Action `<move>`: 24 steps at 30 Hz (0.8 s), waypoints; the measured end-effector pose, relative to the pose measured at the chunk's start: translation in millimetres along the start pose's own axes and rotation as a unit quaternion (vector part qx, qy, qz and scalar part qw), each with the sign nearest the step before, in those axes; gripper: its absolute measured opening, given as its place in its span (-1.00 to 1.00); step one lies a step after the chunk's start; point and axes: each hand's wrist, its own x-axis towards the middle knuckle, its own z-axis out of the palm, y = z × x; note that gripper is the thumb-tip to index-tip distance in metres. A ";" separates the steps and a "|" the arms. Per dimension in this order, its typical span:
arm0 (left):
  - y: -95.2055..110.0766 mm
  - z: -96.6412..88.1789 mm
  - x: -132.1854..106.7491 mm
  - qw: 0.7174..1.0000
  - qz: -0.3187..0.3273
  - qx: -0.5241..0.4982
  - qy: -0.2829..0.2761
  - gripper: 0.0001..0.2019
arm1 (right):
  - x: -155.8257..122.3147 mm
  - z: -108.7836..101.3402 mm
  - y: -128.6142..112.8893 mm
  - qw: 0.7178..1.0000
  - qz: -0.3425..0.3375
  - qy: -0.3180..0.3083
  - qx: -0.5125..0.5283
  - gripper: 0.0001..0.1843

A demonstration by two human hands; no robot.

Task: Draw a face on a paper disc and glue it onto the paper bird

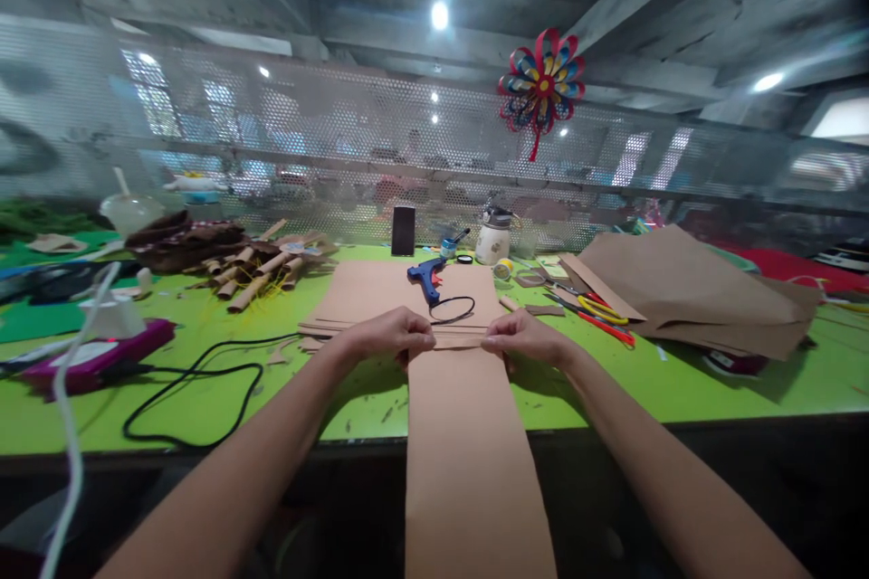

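Note:
A long strip of brown kraft paper [468,443] runs from the table toward me and hangs over the front edge. My left hand [400,333] pinches its far left corner, thumb on top. On the far right corner my right hand [517,336] has a similar pinch. The strip's far end looks folded over in a narrow band between the two hands. Just beyond lies a stack of brown paper sheets [359,289]. A blue hot glue gun [427,279] with a red trigger rests on that stack, its black cord looped beside it. My fingertips beneath the paper are hidden.
A purple power strip [101,357] and black cable lie at left, near rolled paper tubes [262,276]. At right are scissors with red handles [604,323] and a pile of large brown sheets [692,289]. A phone [403,231] and a jar [493,240] stand behind.

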 end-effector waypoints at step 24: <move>-8.6 -1.9 4.2 0.999 0.015 0.025 0.023 -0.78 | 9.5 15.6 -5.8 0.994 -0.043 0.105 -0.011 -0.61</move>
